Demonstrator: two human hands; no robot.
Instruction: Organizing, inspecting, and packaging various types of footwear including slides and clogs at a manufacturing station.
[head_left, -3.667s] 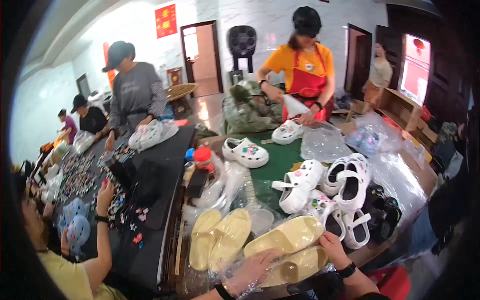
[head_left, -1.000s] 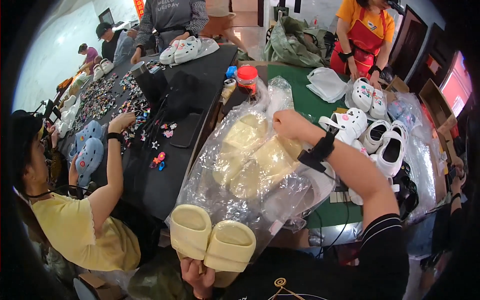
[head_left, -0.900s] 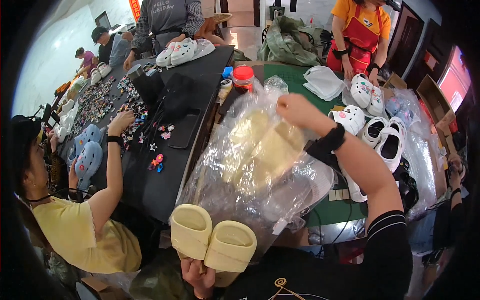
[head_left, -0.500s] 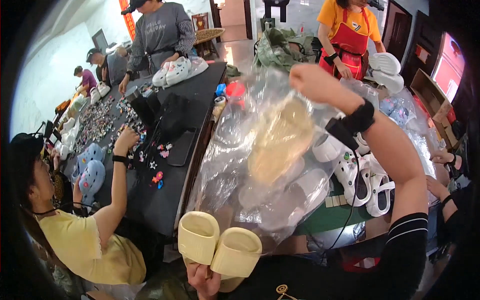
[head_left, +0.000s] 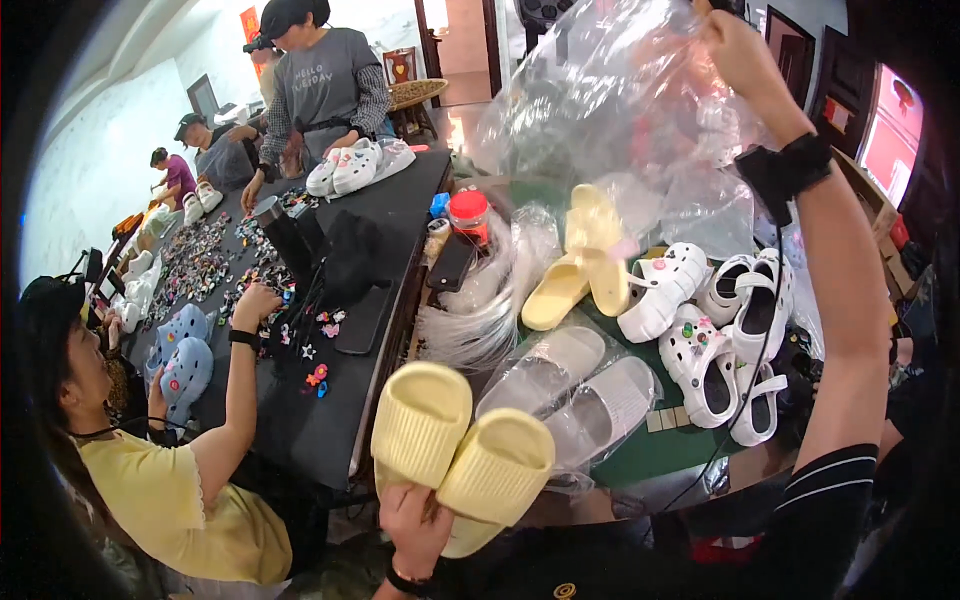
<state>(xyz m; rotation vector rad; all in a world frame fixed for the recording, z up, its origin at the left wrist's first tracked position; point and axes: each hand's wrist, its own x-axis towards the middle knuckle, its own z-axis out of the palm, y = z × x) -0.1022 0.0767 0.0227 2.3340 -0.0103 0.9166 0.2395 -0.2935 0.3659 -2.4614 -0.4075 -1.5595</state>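
Clear bag (head_left: pixel 590 95) raised higher, right hand (head_left: pixel 742 58) pinching, left hand (head_left: pixel 415 525) gripping yellow slides (head_left: pixel 425 430), white clogs (head_left: pixel 692 352) clustered beyond

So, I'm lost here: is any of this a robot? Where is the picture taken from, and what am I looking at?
There is no robot, just a person's two bare hands. A wide fisheye camera worn on that person's head looks down, which is why straight edges bend near the rim.

The left hand holds a pair of yellow slides low in front. The right hand is raised, gripping a clear plastic bag.

Ahead, on and around a green mat, lie more yellow slides, translucent slides in clear wrapping and white clogs with charms. To the left, a black tabletop bears many small, colourful pieces, and a co-worker there holds blue clogs.
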